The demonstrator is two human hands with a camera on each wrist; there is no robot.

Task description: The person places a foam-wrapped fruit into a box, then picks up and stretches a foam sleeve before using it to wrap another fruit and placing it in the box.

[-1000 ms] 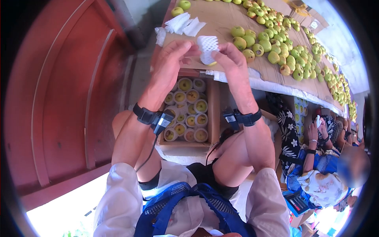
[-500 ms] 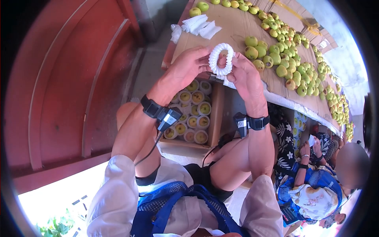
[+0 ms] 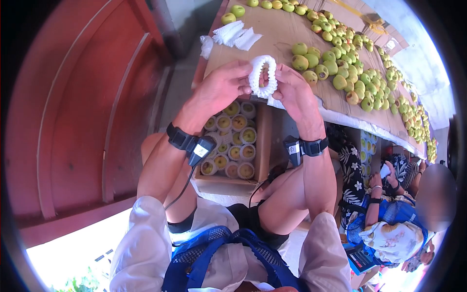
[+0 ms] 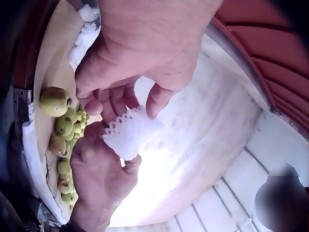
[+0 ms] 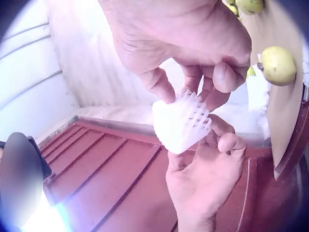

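Net: one white foam net [image 3: 254,80], held up at the near edge of the table, mouth stretched to a ring; no apple can be made out inside
Left hand: left hand [image 3: 224,85] pinches one side of the net between thumb and fingers
Right hand: right hand [image 3: 296,90] pinches the opposite side likewise
Reason for hold: two-sided grip seems meant to keep the soft mouth from closing
Box: cardboard box [image 3: 226,187], set low at the table edge by the person's legs, presumably for short reach from the hands
Box contents: apples [image 3: 220,160] packed close, most visible ones collared by a white net, likely against knocks; count and depth cannot be told
Table: table [image 3: 272,30], cardboard-covered, perhaps to cushion fruit
Loose stock: bare green apples [image 3: 369,78] spread in a long bank, some blushed
Spare nets: flattened white pile [image 3: 236,36] at the table's left end, apparently within reach of the left hand
Farther lot: pale rows [image 3: 370,147] at right, seemingly netted fruit; container partly hidden
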